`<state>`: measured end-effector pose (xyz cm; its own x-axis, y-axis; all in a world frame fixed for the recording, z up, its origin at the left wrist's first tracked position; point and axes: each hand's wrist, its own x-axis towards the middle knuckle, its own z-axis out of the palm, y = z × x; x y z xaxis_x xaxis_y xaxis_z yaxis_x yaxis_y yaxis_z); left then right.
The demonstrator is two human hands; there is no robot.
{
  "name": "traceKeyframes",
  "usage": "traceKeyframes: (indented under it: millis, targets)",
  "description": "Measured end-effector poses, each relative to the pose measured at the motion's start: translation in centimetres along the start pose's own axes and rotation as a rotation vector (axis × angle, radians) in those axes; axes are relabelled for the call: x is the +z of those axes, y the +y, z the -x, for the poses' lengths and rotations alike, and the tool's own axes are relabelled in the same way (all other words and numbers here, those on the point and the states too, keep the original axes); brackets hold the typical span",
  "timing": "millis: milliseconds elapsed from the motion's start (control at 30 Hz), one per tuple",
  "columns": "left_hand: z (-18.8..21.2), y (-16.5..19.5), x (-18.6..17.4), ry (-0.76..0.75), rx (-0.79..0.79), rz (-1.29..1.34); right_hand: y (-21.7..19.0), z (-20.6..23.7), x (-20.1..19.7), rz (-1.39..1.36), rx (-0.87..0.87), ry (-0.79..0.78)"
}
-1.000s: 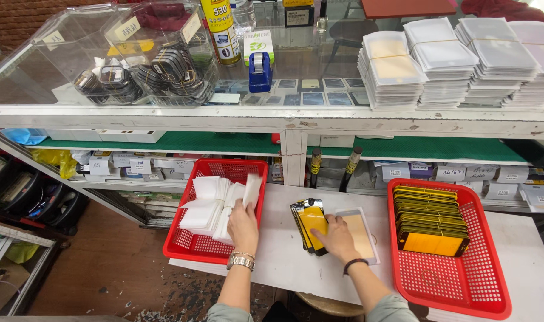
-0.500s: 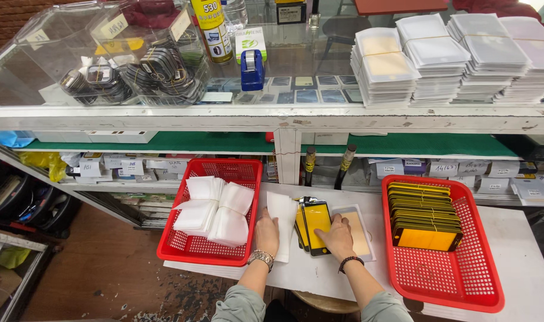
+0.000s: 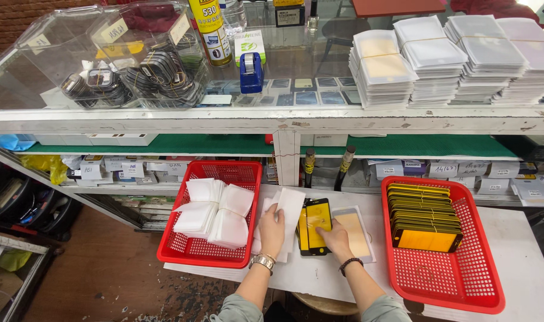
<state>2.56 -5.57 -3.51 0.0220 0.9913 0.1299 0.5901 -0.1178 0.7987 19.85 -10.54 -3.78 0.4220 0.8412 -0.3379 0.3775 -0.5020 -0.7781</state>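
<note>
White bench | left hand [image 3: 272, 223] flat on white sleeve [image 3: 289, 206] | right hand [image 3: 336, 237] pressing upright yellow panel [image 3: 315, 225], long axis pointing away

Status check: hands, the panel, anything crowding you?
Left hand flat on white sleeve. Right hand on yellow panel. Red baskets flank both sides, not touching.

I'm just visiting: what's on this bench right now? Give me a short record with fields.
Setting: white work table below a glass-topped shelf
Left hand: flat on a white paper sleeve
Right hand: fingers on a black-framed yellow screen protector
Beside it: pale protector on a clear sleeve
Left red basket: bundles of white sleeves
Right red basket: stack of yellow protectors
Shelf above: banded stacks of flat packets
</note>
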Motion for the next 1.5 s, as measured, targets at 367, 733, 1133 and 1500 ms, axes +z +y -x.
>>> traceKeyframes:
  millis: [367, 733, 1133, 1500]
  targets:
    - [-0.3, 0.2, 0.7, -0.425, -0.3, 0.709, -2.4, -3.2, -5.8, -1.036, -0.257, 0.061]
    - [0.1, 1.7, 2.4, -0.46, -0.159, 0.734, -1.5, -4.2, -6.0, -1.297, -0.33, -0.087]
    - [-0.4, 1.7, 1.5, -0.521, -0.3, 0.829, -1.9, -3.9, -8.0, -0.824, -0.406, -0.098]
    - [-0.7, 2.4, 1.6, -0.694, -0.298, 0.835, -3.3, -6.6, -10.5, -0.372, -0.34, -0.253]
